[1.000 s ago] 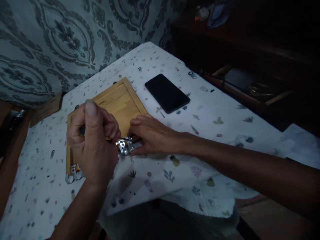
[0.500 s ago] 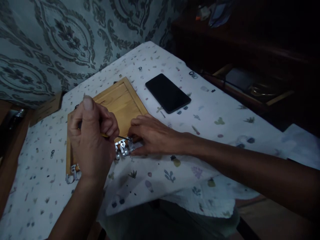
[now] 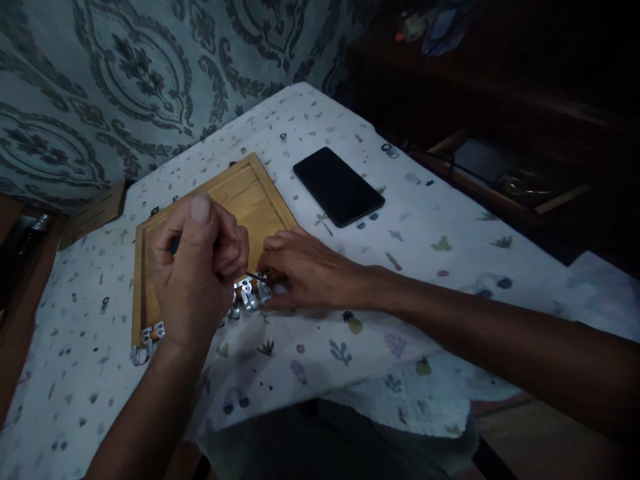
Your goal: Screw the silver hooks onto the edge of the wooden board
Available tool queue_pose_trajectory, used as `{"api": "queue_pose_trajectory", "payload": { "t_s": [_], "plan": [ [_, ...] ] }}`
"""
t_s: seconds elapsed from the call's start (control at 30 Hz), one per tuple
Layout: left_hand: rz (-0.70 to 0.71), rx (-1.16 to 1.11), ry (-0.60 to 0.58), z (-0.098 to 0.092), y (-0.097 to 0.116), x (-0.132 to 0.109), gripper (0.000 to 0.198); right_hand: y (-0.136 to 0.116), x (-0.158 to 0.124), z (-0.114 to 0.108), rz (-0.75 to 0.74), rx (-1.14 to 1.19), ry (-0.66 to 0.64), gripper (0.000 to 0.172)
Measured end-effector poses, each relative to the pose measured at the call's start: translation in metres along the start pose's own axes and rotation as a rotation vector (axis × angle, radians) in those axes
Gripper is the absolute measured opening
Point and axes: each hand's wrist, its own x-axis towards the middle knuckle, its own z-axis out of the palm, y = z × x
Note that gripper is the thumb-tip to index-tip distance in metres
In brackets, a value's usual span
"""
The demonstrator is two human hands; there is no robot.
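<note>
A wooden panel with a raised frame lies flat on the cloth-covered table. Along its near edge sit silvery metal hinges, with another hinge at the left corner. My left hand is a closed fist above the panel, thumb on top, gripping a screwdriver. Only the thin dark shaft of the screwdriver shows, its tip at the right end of the middle hinges; the handle is mostly hidden. My right hand pinches the panel's near right edge beside that tip, its thumb below close to the hinge.
A black smartphone lies behind my right hand. The patterned tablecloth hangs over the near edge. A cardboard piece rests at the left, by the wallpapered wall. Dark furniture with an open drawer stands at the right.
My left hand has shifted slightly right and turned a little around the screwdriver, whose shaft now shows less. My right hand stays in place on the panel's edge.
</note>
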Motion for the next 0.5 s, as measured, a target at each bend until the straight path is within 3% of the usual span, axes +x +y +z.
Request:
{"api": "queue_pose_trajectory", "payload": {
  "t_s": [0.3, 0.5],
  "plan": [
    [0.084, -0.006, 0.082, 0.01, 0.0, -0.01, 0.044, 0.002, 0.0, 0.002, 0.004, 0.013, 0.012, 0.034],
    [0.016, -0.077, -0.027, 0.006, -0.005, 0.007, 0.048, -0.001, 0.001, -0.001, 0.013, 0.002, -0.001, 0.031]
  ]
}}
